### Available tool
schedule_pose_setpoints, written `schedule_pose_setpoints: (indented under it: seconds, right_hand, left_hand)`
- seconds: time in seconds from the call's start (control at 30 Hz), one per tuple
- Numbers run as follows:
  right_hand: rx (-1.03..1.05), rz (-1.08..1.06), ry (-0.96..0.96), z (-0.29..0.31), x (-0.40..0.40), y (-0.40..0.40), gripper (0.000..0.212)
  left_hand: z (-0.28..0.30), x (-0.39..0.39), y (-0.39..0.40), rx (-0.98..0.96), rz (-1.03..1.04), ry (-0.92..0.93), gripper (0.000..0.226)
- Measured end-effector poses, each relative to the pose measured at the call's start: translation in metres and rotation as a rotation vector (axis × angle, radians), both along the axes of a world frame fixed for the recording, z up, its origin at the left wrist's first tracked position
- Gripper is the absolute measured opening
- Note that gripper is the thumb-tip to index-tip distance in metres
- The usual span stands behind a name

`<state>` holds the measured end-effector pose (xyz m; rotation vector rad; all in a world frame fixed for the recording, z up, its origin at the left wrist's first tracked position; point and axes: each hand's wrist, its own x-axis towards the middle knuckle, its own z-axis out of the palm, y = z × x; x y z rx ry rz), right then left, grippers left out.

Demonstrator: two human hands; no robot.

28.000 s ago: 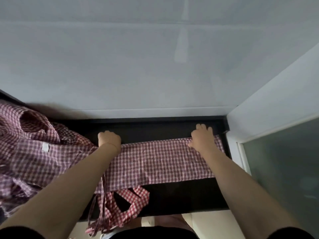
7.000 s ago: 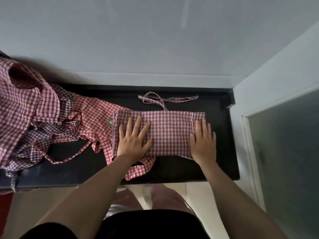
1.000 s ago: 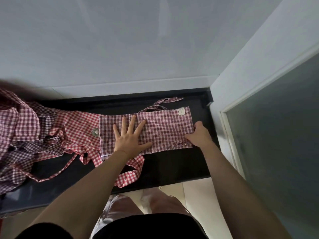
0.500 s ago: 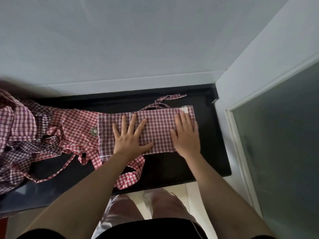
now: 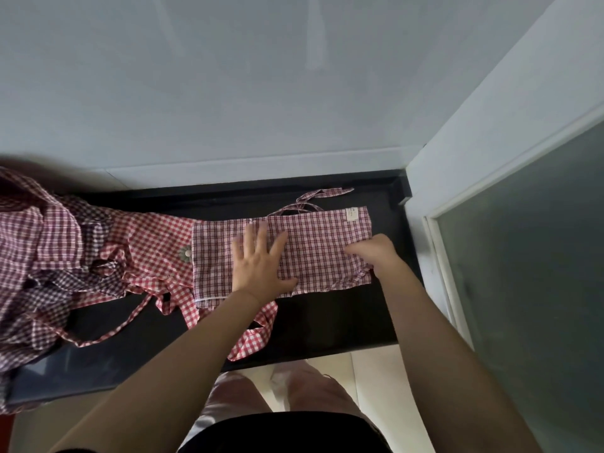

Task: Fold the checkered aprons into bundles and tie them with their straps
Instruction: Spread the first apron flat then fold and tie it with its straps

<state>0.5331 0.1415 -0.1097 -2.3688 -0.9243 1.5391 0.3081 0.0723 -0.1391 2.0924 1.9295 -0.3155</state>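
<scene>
— Grip, both hands? Left hand [image 5: 261, 263]: flat, fingers spread, pressing on the folded apron [image 5: 313, 250]. Right hand [image 5: 376, 253]: fingers curled at the apron's right edge; whether they pinch the cloth, cannot tell.

— Location of item?

— Folded apron: lying on black counter [image 5: 327, 322], right half, white label [image 5: 352, 214] at far right corner, straps [image 5: 313, 199] behind it. Heap of unfolded checkered aprons [image 5: 65, 256]: left end of counter, touching the folded one.
</scene>
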Motion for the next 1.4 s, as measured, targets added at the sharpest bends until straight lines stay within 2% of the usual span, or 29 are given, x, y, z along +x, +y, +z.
schedule_pose_setpoints:
  seconds: [0.1,0.23,0.3,0.37,0.47,0.53,0.6,0.67,0.7,0.83,0.97,1.03,1.07,1.13,1.2,1.3,1.4]
  right_hand:
    - [-0.035,0.047,0.053,0.012,0.002,0.003,0.048]
    - [-0.026,0.130,0.088,0.023,-0.008,-0.001,0.045]
    - [0.033,0.169,0.093,0.029,-0.016,-0.004,0.040]
    - [0.144,0.173,0.102,0.042,-0.035,-0.009,0.045]
    - [0.266,0.190,0.108,0.055,-0.079,-0.021,0.064]
    - [0.319,0.248,0.099,0.058,-0.116,-0.033,0.071]
    - [0.335,0.318,0.108,0.052,-0.153,-0.046,0.074]
    - [0.322,0.388,0.163,0.046,-0.195,-0.060,0.059]
    - [0.322,0.453,0.183,0.039,-0.206,-0.064,0.053]
    - [0.247,0.794,0.127,0.044,-0.231,-0.069,0.037]
    - [0.139,0.833,0.102,0.045,-0.210,-0.059,0.042]
    - [0.248,0.746,0.080,0.041,-0.202,-0.057,0.036]
    - [0.347,0.691,0.011,0.038,-0.199,-0.057,0.032]
    - [0.626,0.685,-0.263,0.032,-0.192,-0.057,0.027]
    - [0.843,0.802,-0.455,0.015,-0.190,-0.059,0.035]
    - [0.821,1.017,-0.506,-0.010,-0.194,-0.063,0.051]
    - [0.705,1.184,-0.587,-0.032,-0.198,-0.068,0.059]
  left_hand:
    - [0.012,0.016,0.003,0.036,-0.140,-0.066,0.084]
    - [0.016,0.025,0.013,-0.171,-0.111,-0.058,0.079]
    - [0.022,0.024,0.019,-0.238,-0.068,-0.128,0.071]
    - [0.033,0.018,0.024,-0.349,0.098,-0.418,0.053]
    - [0.058,-0.013,0.026,-0.456,0.666,-1.050,0.030]
    - [0.071,-0.044,0.018,-0.359,0.996,-1.270,0.036]
    - [0.077,-0.075,0.008,-0.268,1.152,-1.357,0.051]
    - [0.082,-0.103,-0.002,-0.277,1.121,-1.374,0.059]
    - [0.083,-0.106,-0.004,-0.309,1.053,-1.325,0.056]
    - [0.064,-0.125,-0.006,-0.299,0.866,-1.038,0.023]
    - [0.037,-0.129,0.002,-0.257,0.868,-0.913,0.028]
    - [0.030,-0.129,0.002,-0.223,0.854,-0.825,0.016]
    - [0.028,-0.130,0.002,-0.215,0.860,-0.807,0.010]
    - [0.026,-0.133,-0.003,-0.220,0.878,-0.820,0.007]
    - [0.021,-0.137,-0.008,-0.232,0.905,-0.905,0.017]
    - [0.015,-0.142,-0.015,-0.215,0.982,-1.066,0.029]
    - [0.015,-0.145,-0.016,-0.217,0.950,-1.047,0.036]
